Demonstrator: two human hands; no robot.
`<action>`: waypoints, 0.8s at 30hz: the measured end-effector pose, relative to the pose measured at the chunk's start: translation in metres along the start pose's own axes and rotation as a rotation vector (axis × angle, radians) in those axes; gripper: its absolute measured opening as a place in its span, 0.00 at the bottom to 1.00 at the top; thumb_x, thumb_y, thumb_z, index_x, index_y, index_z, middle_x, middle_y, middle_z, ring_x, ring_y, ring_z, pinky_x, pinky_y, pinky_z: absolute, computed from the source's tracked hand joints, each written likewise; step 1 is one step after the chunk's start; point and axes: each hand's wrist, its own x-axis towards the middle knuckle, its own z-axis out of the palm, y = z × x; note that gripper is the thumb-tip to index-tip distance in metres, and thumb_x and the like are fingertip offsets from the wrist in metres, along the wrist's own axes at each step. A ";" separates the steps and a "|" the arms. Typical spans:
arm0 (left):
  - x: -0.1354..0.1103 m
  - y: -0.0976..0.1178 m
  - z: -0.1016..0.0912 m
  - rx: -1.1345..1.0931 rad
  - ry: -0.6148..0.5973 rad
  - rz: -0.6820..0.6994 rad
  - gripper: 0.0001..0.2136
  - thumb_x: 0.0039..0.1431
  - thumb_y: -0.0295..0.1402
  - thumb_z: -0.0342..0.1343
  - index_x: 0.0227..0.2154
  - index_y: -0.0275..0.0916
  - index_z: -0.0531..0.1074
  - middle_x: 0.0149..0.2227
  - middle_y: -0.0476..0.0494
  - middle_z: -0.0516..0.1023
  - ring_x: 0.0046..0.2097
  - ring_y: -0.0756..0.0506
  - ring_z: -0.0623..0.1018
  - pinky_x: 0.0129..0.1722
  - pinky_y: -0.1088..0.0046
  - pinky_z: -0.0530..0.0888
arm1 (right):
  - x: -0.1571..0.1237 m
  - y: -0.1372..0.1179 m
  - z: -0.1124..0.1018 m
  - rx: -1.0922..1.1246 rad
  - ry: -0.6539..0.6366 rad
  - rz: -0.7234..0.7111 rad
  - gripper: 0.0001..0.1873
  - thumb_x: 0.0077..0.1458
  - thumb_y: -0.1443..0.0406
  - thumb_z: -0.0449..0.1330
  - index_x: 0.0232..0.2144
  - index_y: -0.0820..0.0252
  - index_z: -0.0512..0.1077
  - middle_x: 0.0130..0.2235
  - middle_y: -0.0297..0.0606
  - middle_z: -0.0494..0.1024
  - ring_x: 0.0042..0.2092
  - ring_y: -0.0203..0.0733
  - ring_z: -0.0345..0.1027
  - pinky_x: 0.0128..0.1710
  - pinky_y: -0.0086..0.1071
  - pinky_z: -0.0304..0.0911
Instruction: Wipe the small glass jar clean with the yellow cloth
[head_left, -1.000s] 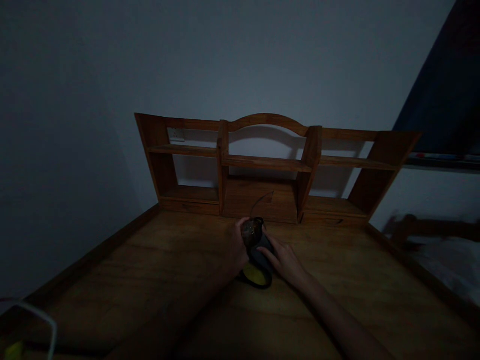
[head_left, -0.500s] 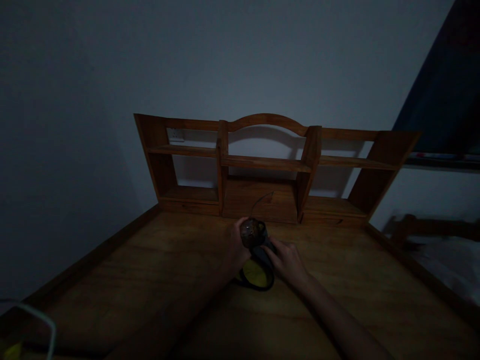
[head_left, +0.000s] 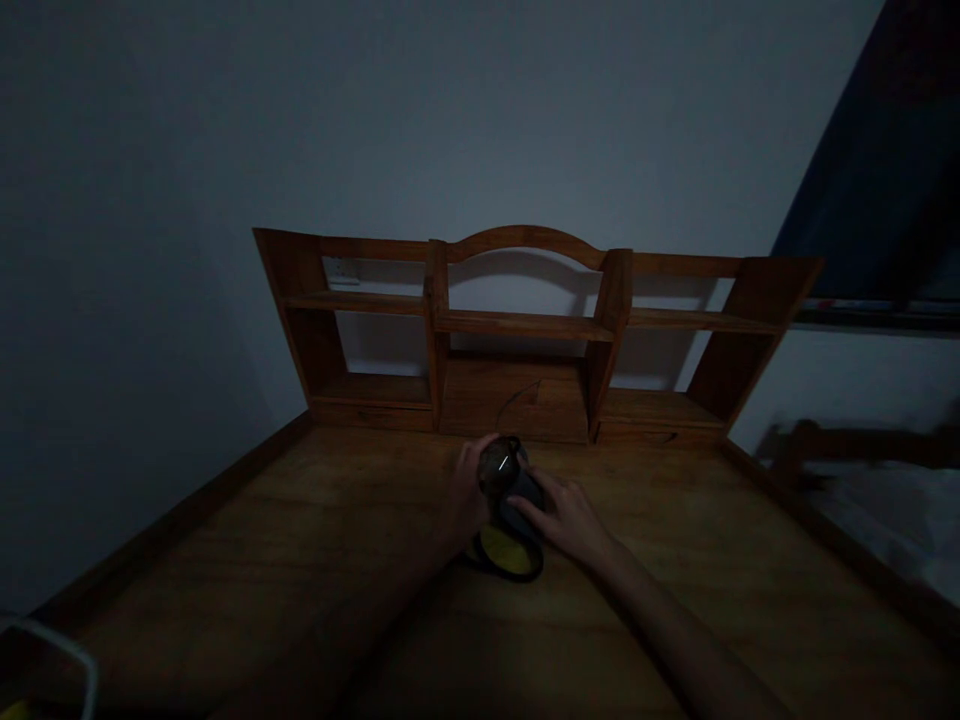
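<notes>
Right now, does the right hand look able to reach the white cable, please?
Probably not: the left forearm lies between the right hand, which grips a dark item, and the white cable.

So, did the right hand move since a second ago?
No, not noticeably: compared with the wooden shelf, the right hand is in about the same spot. Both just slid slightly left in the view.

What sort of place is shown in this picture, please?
Probably a dimly lit room in a home, perhaps a study or bedroom. A wooden desk, an open wooden shelf unit along its far edge, and a wall socket suggest this.
</notes>
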 end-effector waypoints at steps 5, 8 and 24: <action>0.000 0.007 -0.005 0.088 -0.122 0.054 0.33 0.49 0.25 0.59 0.59 0.45 0.59 0.52 0.40 0.65 0.53 0.41 0.70 0.52 0.61 0.71 | 0.001 -0.004 -0.005 0.052 -0.055 -0.051 0.29 0.57 0.52 0.59 0.58 0.53 0.63 0.49 0.41 0.77 0.47 0.51 0.73 0.46 0.41 0.67; 0.000 0.013 -0.008 0.123 -0.179 0.041 0.36 0.48 0.23 0.58 0.61 0.48 0.57 0.52 0.41 0.63 0.53 0.42 0.70 0.52 0.62 0.72 | 0.000 -0.006 -0.005 0.069 -0.068 -0.056 0.26 0.57 0.52 0.59 0.55 0.55 0.66 0.48 0.41 0.77 0.46 0.50 0.73 0.46 0.40 0.67; 0.000 0.007 -0.003 0.164 -0.240 0.001 0.35 0.52 0.23 0.56 0.62 0.50 0.54 0.56 0.41 0.61 0.54 0.43 0.70 0.52 0.64 0.72 | 0.000 0.006 0.008 0.101 0.024 -0.096 0.30 0.55 0.56 0.62 0.58 0.53 0.63 0.55 0.42 0.72 0.53 0.51 0.68 0.53 0.44 0.64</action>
